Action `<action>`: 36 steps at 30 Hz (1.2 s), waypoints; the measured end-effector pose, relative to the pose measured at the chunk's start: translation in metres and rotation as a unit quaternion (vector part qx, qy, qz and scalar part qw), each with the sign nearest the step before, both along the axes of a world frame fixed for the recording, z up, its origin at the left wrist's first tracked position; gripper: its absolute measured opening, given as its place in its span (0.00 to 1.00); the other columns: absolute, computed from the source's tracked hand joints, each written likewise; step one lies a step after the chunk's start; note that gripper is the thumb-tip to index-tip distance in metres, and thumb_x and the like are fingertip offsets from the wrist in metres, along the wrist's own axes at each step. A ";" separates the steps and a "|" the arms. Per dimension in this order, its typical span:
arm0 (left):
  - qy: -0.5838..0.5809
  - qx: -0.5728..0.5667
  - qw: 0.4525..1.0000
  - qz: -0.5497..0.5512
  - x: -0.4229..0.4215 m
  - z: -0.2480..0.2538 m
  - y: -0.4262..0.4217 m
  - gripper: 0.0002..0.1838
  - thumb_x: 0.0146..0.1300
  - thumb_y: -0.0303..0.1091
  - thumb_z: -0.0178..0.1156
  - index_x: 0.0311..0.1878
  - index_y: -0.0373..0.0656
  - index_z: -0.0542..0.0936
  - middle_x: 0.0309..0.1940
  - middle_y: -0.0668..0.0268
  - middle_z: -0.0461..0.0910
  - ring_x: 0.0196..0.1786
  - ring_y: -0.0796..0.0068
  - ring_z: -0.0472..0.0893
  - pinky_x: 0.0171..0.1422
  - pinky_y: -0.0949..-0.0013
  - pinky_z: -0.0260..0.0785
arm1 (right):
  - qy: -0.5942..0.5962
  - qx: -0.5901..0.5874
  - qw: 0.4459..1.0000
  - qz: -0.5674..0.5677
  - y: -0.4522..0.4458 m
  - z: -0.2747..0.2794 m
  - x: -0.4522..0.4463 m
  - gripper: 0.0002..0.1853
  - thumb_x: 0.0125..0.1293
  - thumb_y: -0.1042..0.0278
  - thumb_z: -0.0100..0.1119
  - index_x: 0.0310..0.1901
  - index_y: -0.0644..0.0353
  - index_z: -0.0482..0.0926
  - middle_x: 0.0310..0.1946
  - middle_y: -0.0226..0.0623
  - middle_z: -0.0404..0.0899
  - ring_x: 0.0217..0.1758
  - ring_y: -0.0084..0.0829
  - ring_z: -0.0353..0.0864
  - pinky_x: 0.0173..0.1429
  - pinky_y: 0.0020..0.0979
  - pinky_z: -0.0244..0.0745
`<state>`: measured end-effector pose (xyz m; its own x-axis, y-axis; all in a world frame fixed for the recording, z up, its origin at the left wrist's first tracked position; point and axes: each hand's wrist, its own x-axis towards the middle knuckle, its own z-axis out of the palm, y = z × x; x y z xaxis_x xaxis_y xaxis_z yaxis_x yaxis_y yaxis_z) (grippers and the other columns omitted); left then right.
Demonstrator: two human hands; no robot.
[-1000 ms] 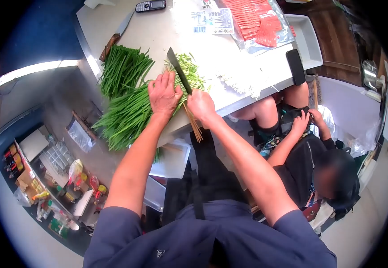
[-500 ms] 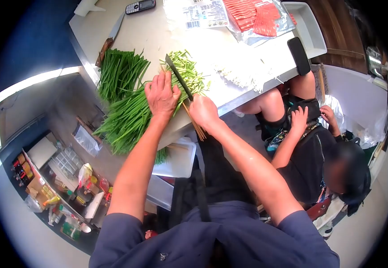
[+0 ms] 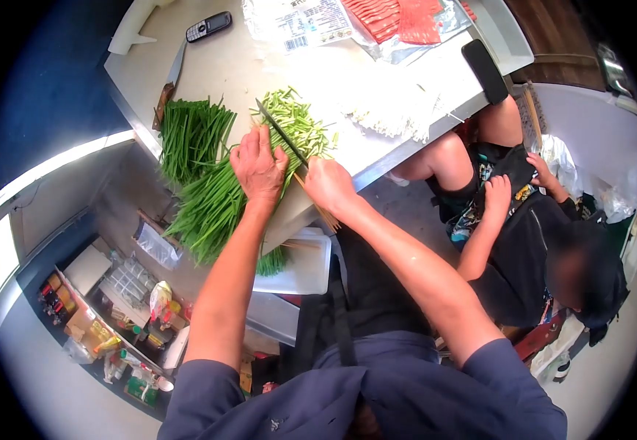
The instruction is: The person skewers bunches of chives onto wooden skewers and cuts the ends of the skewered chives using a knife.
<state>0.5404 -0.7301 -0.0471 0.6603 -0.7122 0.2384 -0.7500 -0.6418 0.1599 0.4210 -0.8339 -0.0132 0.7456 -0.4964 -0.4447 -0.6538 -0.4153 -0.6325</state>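
My right hand is wrapped round the handle of a dark-bladed knife, whose blade points up and left beside my left hand. Pressing on a bundle of long green stalks, my left hand has its fingers close together. Short pale-green cut pieces lie on the far side of the blade. A second green bunch rests to the left. Thin brown sticks show below my right hand.
On the table lie a wooden-handled knife, a keypad phone, red food in plastic, white bits and a black phone. A white tray sits below the edge. A seated person is at the right.
The camera view has shifted, so the table sits differently in the frame. Both hands keep their hold, with little visible movement along the bundle. The seated person's hands have moved slightly.
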 end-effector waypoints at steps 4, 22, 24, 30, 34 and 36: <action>0.001 0.000 1.000 -0.006 -0.001 -0.002 0.003 0.30 0.55 0.39 0.64 0.62 0.42 0.76 0.58 0.62 0.78 0.61 0.63 0.76 0.64 0.54 0.63 | 0.010 -0.001 1.000 0.010 -0.004 -0.003 0.015 0.08 0.58 0.73 0.56 0.29 0.68 0.82 0.27 0.59 0.83 0.33 0.57 0.85 0.40 0.51 0.81; 0.020 -0.014 1.000 -0.014 0.002 -0.002 0.008 0.29 0.56 0.37 0.63 0.63 0.42 0.76 0.58 0.61 0.77 0.61 0.64 0.75 0.65 0.54 0.63 | 0.022 0.068 0.996 -0.044 -0.011 -0.011 -0.005 0.11 0.62 0.70 0.54 0.38 0.68 0.82 0.33 0.60 0.83 0.41 0.59 0.84 0.48 0.52 0.79; 0.035 -0.009 0.999 -0.012 0.002 -0.001 0.009 0.29 0.56 0.37 0.63 0.63 0.42 0.75 0.58 0.61 0.77 0.62 0.63 0.75 0.65 0.54 0.63 | -0.011 0.083 0.993 -0.089 -0.007 -0.010 -0.011 0.12 0.63 0.69 0.54 0.42 0.68 0.82 0.33 0.61 0.83 0.41 0.60 0.84 0.49 0.52 0.79; 0.045 -0.028 0.998 -0.018 0.003 0.000 0.009 0.29 0.59 0.37 0.61 0.65 0.42 0.75 0.59 0.59 0.76 0.61 0.60 0.74 0.66 0.54 0.62 | 0.017 0.096 0.989 -0.111 -0.003 -0.003 -0.022 0.15 0.66 0.65 0.54 0.47 0.66 0.80 0.33 0.61 0.83 0.41 0.60 0.83 0.50 0.52 0.78; 0.041 -0.029 0.999 -0.016 0.003 0.000 0.008 0.28 0.58 0.37 0.61 0.64 0.42 0.75 0.59 0.59 0.76 0.61 0.60 0.74 0.65 0.54 0.62 | 0.033 0.104 0.990 -0.090 -0.012 0.013 -0.025 0.14 0.67 0.64 0.54 0.47 0.66 0.80 0.32 0.61 0.82 0.41 0.60 0.83 0.49 0.53 0.78; 0.040 -0.029 0.999 -0.013 0.004 -0.001 0.008 0.28 0.58 0.37 0.61 0.64 0.42 0.75 0.59 0.59 0.76 0.61 0.60 0.74 0.65 0.54 0.62 | 0.002 0.075 0.993 -0.087 -0.014 0.019 -0.028 0.14 0.67 0.64 0.54 0.46 0.66 0.80 0.31 0.60 0.82 0.40 0.60 0.83 0.48 0.53 0.78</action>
<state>0.5441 -0.7220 -0.0482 0.6602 -0.7160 0.2269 -0.7498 -0.6105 0.2552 0.3930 -0.8482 0.0059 0.6525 -0.5451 -0.5263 -0.7100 -0.1972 -0.6760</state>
